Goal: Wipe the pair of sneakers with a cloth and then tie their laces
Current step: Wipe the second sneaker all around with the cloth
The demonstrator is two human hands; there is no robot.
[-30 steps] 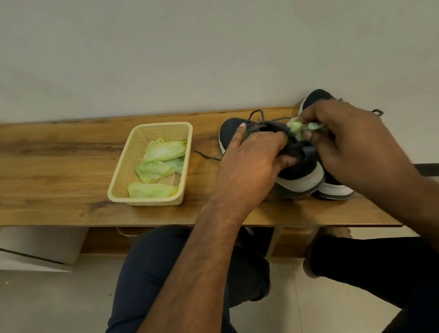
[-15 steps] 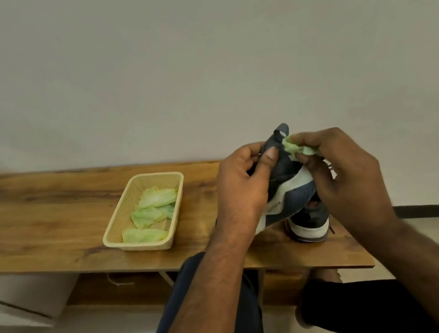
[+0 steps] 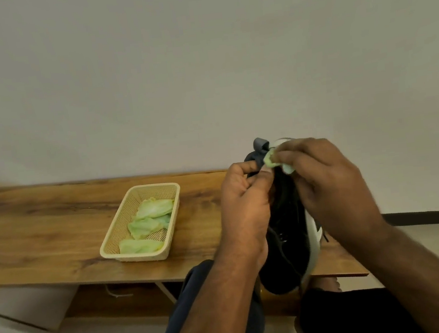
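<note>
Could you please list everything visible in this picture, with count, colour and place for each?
sneaker: one visible, black with white sole, held up between both hands in front of the bench
cloth: one, light green, at the sneaker's upper end
basket: one, cream, on the bench, left of the hands
spare cloths: about three, light green, inside the basket
bench: one, brown wood, along the wall
wall: grey-white, behind the bench
left hand: grips the sneaker
right hand: pinches the cloth
</note>
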